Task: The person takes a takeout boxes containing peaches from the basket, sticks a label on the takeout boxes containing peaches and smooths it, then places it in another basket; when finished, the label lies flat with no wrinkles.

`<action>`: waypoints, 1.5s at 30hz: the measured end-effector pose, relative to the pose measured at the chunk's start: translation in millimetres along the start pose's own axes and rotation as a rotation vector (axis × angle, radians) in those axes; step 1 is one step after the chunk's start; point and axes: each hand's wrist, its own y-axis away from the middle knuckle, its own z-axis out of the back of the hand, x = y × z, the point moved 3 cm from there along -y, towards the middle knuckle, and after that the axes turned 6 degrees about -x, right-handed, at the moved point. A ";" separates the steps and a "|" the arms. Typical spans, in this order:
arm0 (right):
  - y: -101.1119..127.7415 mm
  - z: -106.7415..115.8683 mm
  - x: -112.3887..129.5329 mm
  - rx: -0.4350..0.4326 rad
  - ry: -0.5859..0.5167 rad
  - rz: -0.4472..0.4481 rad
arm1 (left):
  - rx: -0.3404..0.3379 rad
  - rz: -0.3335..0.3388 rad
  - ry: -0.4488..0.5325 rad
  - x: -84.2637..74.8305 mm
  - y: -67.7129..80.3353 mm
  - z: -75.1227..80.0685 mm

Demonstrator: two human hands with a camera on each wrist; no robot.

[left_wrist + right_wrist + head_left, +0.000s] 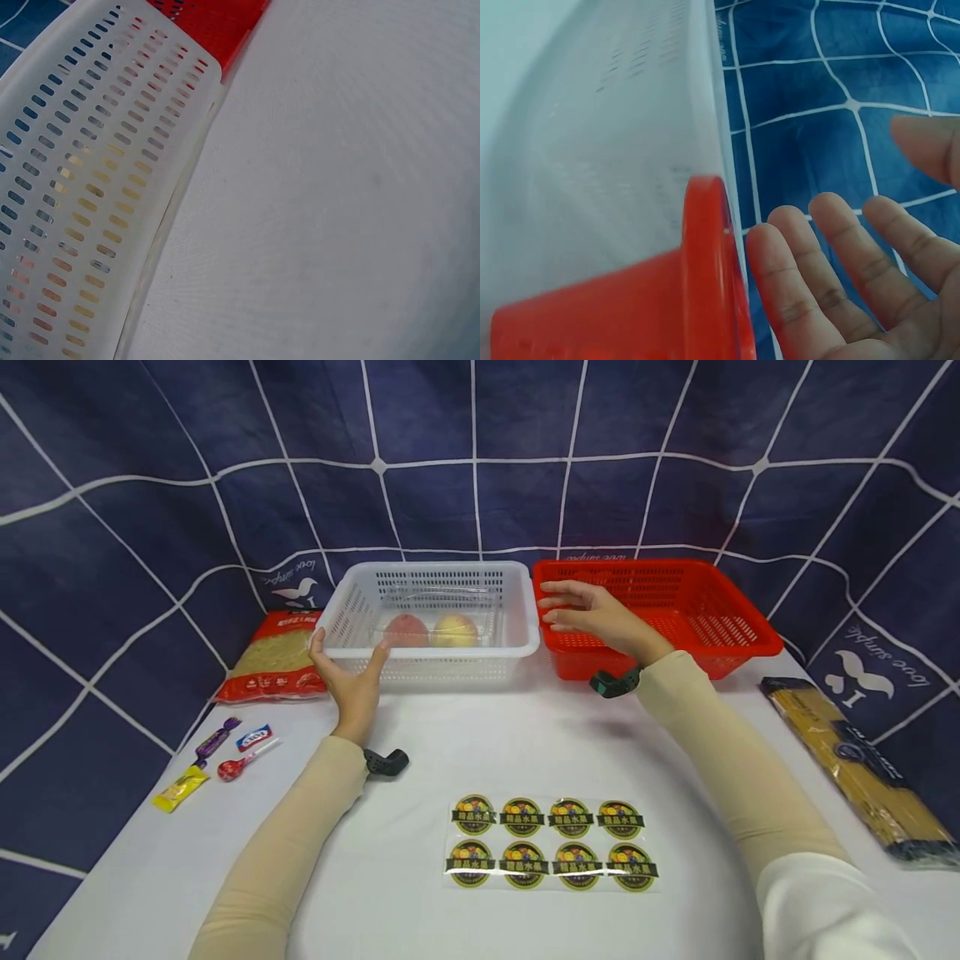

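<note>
A white perforated basket (457,670) stands at the back of the table. Inside it, a clear plastic box (442,592) lies around or behind a reddish round fruit (406,631) and a yellowish one (455,630). My left hand (354,689) is at the basket's front left corner, thumb and fingers spread apart and fingertips at the rim; its wrist view shows only the basket's slotted wall (97,172). Over the left rim of a red basket (738,639), close to the white one, my right hand (600,614) hovers with extended fingers and holds nothing.
Sheet of round fruit stickers (555,843) lies near the front. Wrapped candies (213,742) and a lollipop (232,768) are on the left, below a red food bag (277,656). A long noodle packet (855,760) lies along the right edge. Dark blue cloth (480,435) hangs behind.
</note>
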 end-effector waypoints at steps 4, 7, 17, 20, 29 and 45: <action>-13.3 -10.4 1.5 0.003 -0.059 -0.003 | -0.002 0.000 0.002 -0.7 0.8 0.7; -22.8 -17.7 1.3 0.009 -0.098 -0.011 | -0.003 -0.003 0.004 -0.9 0.9 0.3; -46.7 -44.7 5.9 0.026 -0.133 -0.069 | 0.004 -0.001 -0.006 -0.8 1.4 0.6; -50.4 -54.8 9.9 0.048 -0.104 -0.084 | 0.007 0.003 -0.011 -0.8 1.6 1.1; -59.1 -78.8 15.4 0.075 0.000 -0.186 | -0.008 -0.024 0.018 -0.8 0.3 -0.2; -83.3 -106.0 -4.1 -0.140 0.060 -0.161 | -0.008 -0.021 0.021 -1.4 1.4 -0.9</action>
